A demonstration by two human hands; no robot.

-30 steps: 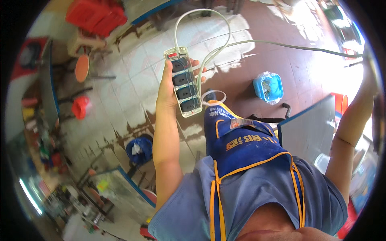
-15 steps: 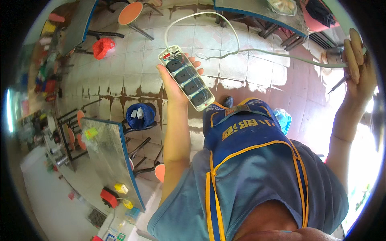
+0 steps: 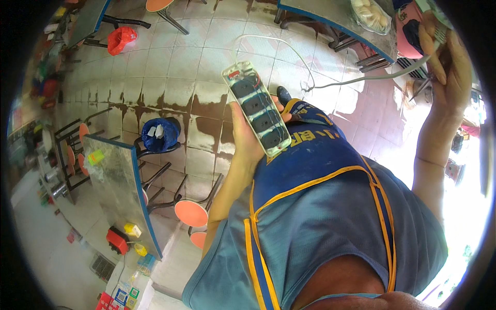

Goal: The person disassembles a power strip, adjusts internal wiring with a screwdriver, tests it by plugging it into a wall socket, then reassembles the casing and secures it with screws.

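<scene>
My left hand [image 3: 247,135] is wrapped round an opened power strip [image 3: 256,109], held tilted in front of the apron. Its inside faces up, showing a row of black socket blocks, thin wires and a small red part at the far end. From that end a pale cable [image 3: 356,80] loops out and runs right to my raised right hand [image 3: 452,72]. That hand is closed round the cable near the picture's rim. A thin dark rod [image 3: 420,90], perhaps a screwdriver shaft, sticks out below its fingers; its other end is hidden.
At the far right stands a table [image 3: 336,23] bearing a bag of round pale food [image 3: 371,16]. Another table [image 3: 113,165] is on the left, with orange stools [image 3: 191,213] near it. A blue-lined bin [image 3: 159,135] and a red bag [image 3: 122,40] are on the left too.
The power strip and my left hand have moved right and slightly down, closer to the apron. My right hand has risen a little, and the cable's loop is lower. The whole view has shifted.
</scene>
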